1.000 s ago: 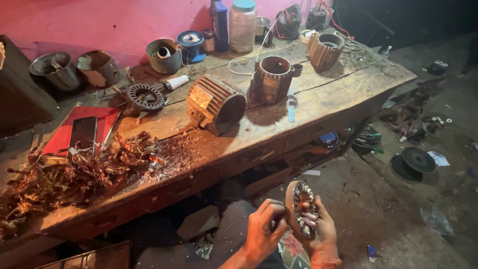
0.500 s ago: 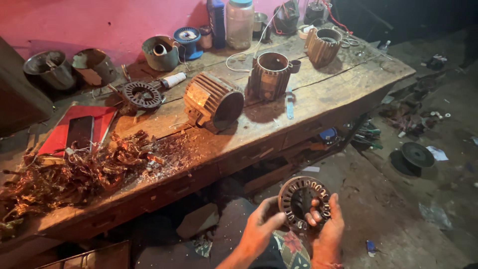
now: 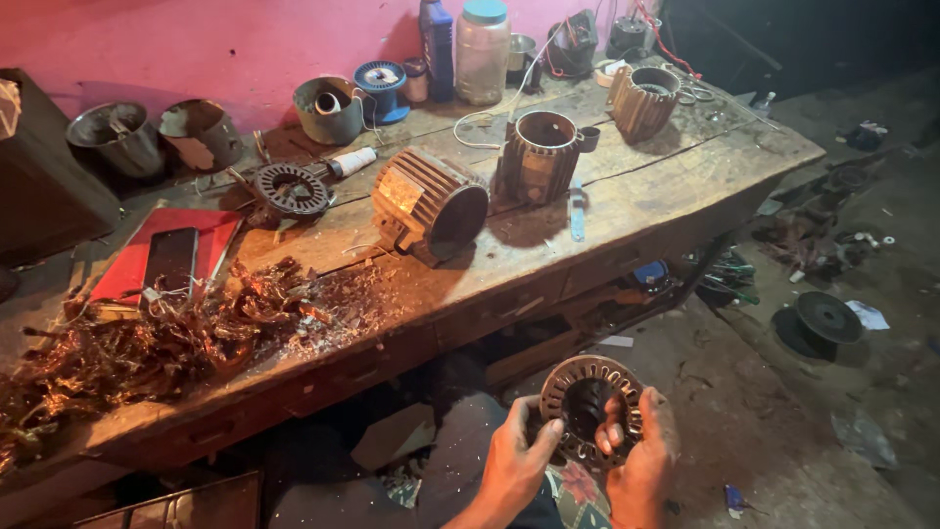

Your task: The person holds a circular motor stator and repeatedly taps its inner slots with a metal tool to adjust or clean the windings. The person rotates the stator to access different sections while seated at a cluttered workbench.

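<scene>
Both hands grip the round slotted motor stator ring (image 3: 590,408) low in front of the wooden workbench (image 3: 627,211), left hand (image 3: 517,462) on its left rim, right hand (image 3: 641,453) on its right rim, hole facing up.

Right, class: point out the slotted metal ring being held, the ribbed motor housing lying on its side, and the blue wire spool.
slotted metal ring (image 3: 586,369), head view, top rim.
ribbed motor housing (image 3: 416,196), head view, finned side.
blue wire spool (image 3: 380,76), head view, top flange.

Worn wooden workbench (image 3: 627,211), finned motor housings (image 3: 428,204) (three), copper wire scrap (image 3: 147,343), red folder (image 3: 122,269).
</scene>
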